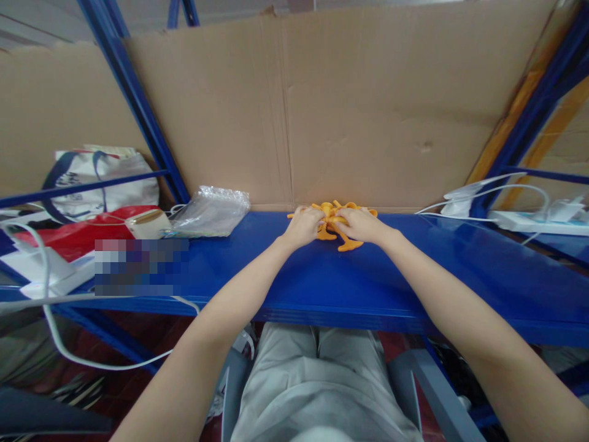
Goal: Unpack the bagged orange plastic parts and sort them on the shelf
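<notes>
Reaching forward with both arms over the blue counter (322, 285). Touching a heap of orange plastic pieces (327, 212) with left hand (304, 226) and right hand (362, 225) from either side, with fingers bent among them (cannot tell whether closed on any one piece). Lying at the far edge, just before the cardboard panel (368, 116), well apart from the clear plastic bag (214, 212) to the left.

A loose cluster of orange, plastic-looking pieces (328, 210) with slender stems and rounded ends, heaped toward the back of a blue tabletop (442, 236); partly covered, count obscured. One flared end (350, 245) is presented frontmost.
</notes>
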`<move>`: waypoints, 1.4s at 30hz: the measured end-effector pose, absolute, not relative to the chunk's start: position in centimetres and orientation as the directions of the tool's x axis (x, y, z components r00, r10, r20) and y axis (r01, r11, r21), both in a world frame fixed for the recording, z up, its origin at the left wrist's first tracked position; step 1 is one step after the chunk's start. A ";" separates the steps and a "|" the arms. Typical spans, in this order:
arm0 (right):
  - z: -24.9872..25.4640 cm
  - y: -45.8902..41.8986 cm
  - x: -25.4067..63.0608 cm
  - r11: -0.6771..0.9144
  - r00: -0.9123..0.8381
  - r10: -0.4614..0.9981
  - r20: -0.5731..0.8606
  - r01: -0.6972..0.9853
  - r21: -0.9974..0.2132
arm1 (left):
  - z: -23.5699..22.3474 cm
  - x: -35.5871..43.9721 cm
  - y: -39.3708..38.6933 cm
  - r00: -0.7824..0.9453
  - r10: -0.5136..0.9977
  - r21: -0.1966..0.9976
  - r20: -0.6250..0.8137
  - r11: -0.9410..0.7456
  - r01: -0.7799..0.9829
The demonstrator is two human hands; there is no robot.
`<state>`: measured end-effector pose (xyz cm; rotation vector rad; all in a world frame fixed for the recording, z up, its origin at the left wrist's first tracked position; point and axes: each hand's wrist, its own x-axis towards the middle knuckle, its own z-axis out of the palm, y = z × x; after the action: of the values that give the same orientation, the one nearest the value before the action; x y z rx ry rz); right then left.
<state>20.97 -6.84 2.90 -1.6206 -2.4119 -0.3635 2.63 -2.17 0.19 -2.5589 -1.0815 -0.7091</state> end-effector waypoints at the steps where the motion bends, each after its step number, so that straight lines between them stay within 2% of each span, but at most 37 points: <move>1: 2.9 -6.8 21.0 0.367 -0.374 0.872 0.316 0.926 0.086 | 0.2 2.7 -2.2 0.598 0.603 -0.062 0.528 -0.675 0.735; 6: 2.7 -6.2 21.7 0.371 -0.375 0.831 0.412 0.924 0.093 | 0.7 2.4 -2.1 0.568 0.641 -0.075 0.517 -0.627 0.775; 10: 2.7 -5.2 23.1 0.317 -0.301 0.785 0.542 0.946 0.066 | 1.2 1.0 -1.3 0.501 0.677 -0.054 0.539 -0.566 0.823; 14: 2.6 -4.0 25.3 0.218 -0.110 0.727 0.678 0.973 -0.075 | 1.4 -1.3 0.1 0.400 0.742 -0.020 0.537 -0.463 0.886; 17: 2.2 -3.0 27.5 0.113 0.066 0.704 0.707 0.973 -0.203 | 1.0 -3.0 1.0 0.306 0.812 -0.008 0.497 -0.349 0.937; 22: 0.6 -1.8 31.3 -0.078 0.283 0.760 0.585 0.933 -0.350 | 0.2 -4.8 1.7 0.152 0.899 -0.012 0.410 -0.162 0.987; 27: -1.1 -1.0 33.9 -0.193 0.408 0.803 0.434 0.868 -0.458 | -0.6 -5.5 2.2 0.079 0.935 -0.017 0.347 -0.078 0.997; 30: -1.8 -0.7 34.8 -0.236 0.418 0.828 0.373 0.865 -0.443 | -1.0 -5.7 2.6 0.086 0.957 0.014 0.279 -0.094 0.996; 35: -2.4 -0.3 35.5 -0.273 0.367 0.889 0.273 0.904 -0.328 | -1.1 -5.6 3.3 0.095 0.974 0.054 0.205 -0.109 0.993; 42: -2.6 -0.1 35.8 -0.289 0.363 0.896 0.255 0.914 -0.286 | -0.9 -5.0 3.8 0.145 0.988 -0.010 0.046 -0.145 0.989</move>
<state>35.79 -0.09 -2.61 -2.2500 -1.5815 -0.0625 -4.99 3.78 -0.87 -2.3482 -2.0288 -0.0443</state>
